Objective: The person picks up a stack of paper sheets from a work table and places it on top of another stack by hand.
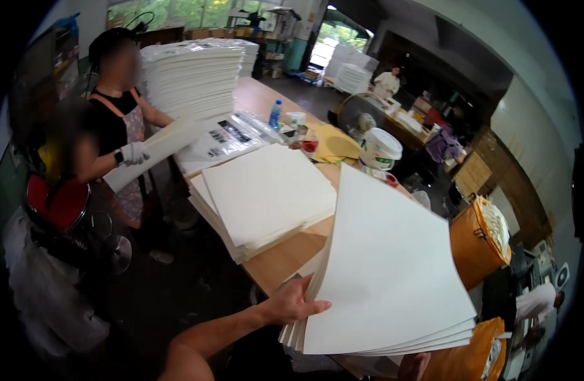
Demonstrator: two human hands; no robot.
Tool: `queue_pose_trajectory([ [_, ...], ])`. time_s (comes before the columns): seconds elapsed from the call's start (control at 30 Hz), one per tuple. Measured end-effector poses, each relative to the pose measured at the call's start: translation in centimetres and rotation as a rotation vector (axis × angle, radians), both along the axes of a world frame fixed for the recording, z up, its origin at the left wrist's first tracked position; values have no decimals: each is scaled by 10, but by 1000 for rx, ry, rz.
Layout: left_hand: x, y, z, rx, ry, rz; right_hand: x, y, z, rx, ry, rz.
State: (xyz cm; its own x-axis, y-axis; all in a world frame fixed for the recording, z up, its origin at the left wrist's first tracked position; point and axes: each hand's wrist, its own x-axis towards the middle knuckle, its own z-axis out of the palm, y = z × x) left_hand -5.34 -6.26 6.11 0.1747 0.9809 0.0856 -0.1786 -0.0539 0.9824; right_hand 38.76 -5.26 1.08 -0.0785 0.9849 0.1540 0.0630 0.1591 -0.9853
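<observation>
My left hand (pixel 298 302) is closed on the left edge of a thick sheaf of large white paper sheets (pixel 393 273), its thumb lying on the top sheet. The sheaf is tilted and bowed, and its lower edges are fanned apart. Just below that lower edge a small part of my right hand (pixel 414 367) shows; its fingers are mostly hidden, so I cannot tell its grip. Beyond my left hand, a stack of off-white sheets (pixel 270 193) lies on the wooden table (pixel 273 260), its layers slightly askew.
At the left a co-worker in an apron (pixel 124 120) handles a white sheet (pixel 155 155). A tall paper stack (pixel 190 79), a blue-labelled bottle (pixel 275 114), a white bucket (pixel 379 149) and a fan (pixel 366 120) stand farther off. Orange sacks (pixel 476 244) are at the right.
</observation>
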Motion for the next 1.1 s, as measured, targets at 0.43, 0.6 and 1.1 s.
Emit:
queue_pose_trajectory([
  [0.43, -207, 78, -62, 251, -244, 748, -396, 287, 54, -582, 681, 324],
  [0.6, -242, 98, -123, 40, -522, 847, -487, 358, -36, -790, 568, 326],
  [1.1, -246, 122, -212, -135, -839, 830, -497, 361, -49, -801, -497, 67],
])
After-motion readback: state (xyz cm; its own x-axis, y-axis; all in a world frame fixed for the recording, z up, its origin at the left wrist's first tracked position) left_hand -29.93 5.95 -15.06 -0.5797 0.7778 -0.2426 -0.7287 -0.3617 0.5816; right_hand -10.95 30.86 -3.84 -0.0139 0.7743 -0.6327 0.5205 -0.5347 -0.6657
